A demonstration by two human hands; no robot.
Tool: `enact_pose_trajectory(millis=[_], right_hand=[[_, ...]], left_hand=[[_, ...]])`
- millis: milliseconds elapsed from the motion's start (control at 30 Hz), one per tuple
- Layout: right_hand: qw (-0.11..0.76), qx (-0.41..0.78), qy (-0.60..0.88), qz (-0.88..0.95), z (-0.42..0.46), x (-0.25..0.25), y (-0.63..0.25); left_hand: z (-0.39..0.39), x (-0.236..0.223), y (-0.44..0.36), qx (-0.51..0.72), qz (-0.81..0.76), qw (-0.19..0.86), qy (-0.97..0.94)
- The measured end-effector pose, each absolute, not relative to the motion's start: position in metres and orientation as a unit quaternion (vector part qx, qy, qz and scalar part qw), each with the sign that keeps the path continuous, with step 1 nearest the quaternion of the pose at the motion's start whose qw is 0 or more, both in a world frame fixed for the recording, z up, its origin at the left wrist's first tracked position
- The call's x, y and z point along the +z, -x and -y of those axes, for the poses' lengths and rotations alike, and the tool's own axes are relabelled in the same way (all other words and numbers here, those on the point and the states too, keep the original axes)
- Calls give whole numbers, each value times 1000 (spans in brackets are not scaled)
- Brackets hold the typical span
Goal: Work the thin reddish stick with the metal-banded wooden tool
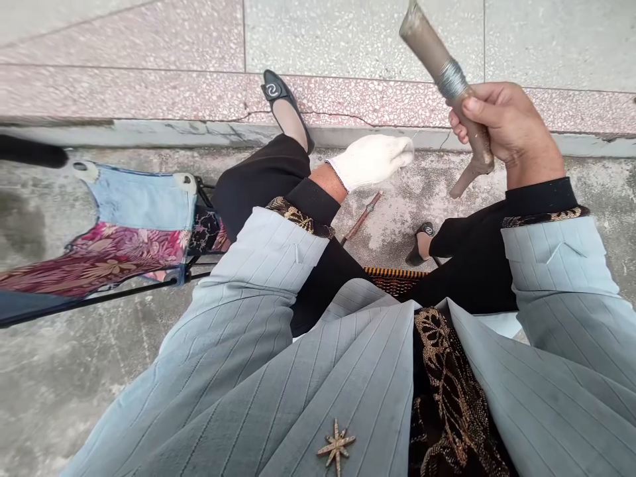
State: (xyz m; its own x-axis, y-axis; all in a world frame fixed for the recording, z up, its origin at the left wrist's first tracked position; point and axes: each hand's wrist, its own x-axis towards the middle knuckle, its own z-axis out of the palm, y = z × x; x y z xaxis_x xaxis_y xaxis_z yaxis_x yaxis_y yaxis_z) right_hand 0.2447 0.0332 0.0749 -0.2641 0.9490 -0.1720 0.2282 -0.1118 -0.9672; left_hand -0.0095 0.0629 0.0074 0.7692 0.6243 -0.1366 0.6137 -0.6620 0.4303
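Observation:
My right hand (pixel 507 129), bare, is wrapped round a brown wooden branch (pixel 426 41) that slants up to the left. Silvery wire (pixel 452 79) is coiled tightly round the branch just above my fingers. Below my hand the branch ends in a crooked fork. My left hand (pixel 375 161), in a white knitted glove, is closed with its fingertips pinched together. From those fingertips a faint thin strand, which looks like the same wire, runs up to the right; most of it is too fine to follow.
A thin reddish-brown stick (pixel 362 217) lies on the concrete between my feet. To the left stands a folding chair (pixel 144 199) with denim and floral cloth. A low step (pixel 199 136) with pink speckled tiles crosses ahead, my left shoe on it. A woven seat edge (pixel 397 281) shows beneath me.

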Motion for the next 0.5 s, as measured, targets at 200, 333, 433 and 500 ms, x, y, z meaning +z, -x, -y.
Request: enact_pose_trajectory(millis=[200, 333, 433, 500], right_hand=[[101, 368, 679, 627, -44, 58, -223], [-105, 223, 666, 705, -47, 53, -215], [-192, 268, 592, 735, -48, 47, -218], [-204, 301, 543, 757, -47, 47, -223]], left_hand=[[-52, 6, 6, -46, -322, 185, -927], [-47, 11, 6, -93, -315, 137, -935], [-48, 13, 7, -108, -305, 111, -940], [-51, 14, 8, -103, -302, 109, -942]])
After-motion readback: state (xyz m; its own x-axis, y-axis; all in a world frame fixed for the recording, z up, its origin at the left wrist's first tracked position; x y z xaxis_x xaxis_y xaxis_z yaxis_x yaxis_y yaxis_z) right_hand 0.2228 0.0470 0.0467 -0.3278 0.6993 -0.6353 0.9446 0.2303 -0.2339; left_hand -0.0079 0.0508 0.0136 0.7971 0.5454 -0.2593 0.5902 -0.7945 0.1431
